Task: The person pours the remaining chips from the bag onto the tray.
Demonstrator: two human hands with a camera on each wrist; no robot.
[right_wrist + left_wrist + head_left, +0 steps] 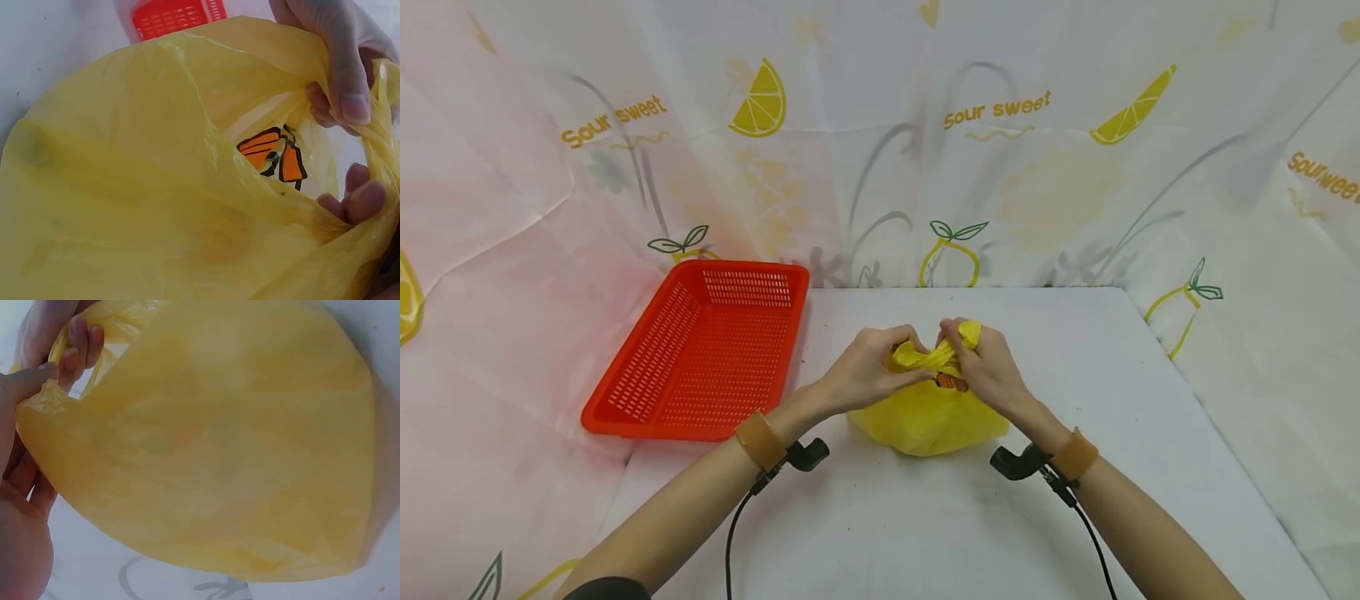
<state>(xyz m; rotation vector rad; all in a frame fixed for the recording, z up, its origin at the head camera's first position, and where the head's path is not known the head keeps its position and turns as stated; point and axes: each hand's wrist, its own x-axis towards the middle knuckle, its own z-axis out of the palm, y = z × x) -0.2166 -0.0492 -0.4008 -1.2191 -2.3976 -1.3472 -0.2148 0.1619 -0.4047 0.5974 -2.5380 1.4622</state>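
Note:
A yellow plastic bag (pixel 928 421) rests on the white table, bulging at the bottom and gathered at the top. My left hand (pixel 868 371) pinches the gathered plastic between thumb and fingers on the left side. Close beside it, my right hand (pixel 996 367) grips a twisted strip of the bag with curled fingers. Through a gap below the hands, the right wrist view shows an orange patch with black outlines (pixel 291 164); I cannot tell what it belongs to. In the left wrist view the bag's side (pixel 231 437) hides its contents.
A red plastic basket (pixel 797 333) with perforated walls stands to the left of the bag. Behind the white table (pixel 1075 333) hangs a pale sheet (pixel 865 100) printed with lemons and words. Cables (pixel 730 533) run from the wrist cameras along both forearms.

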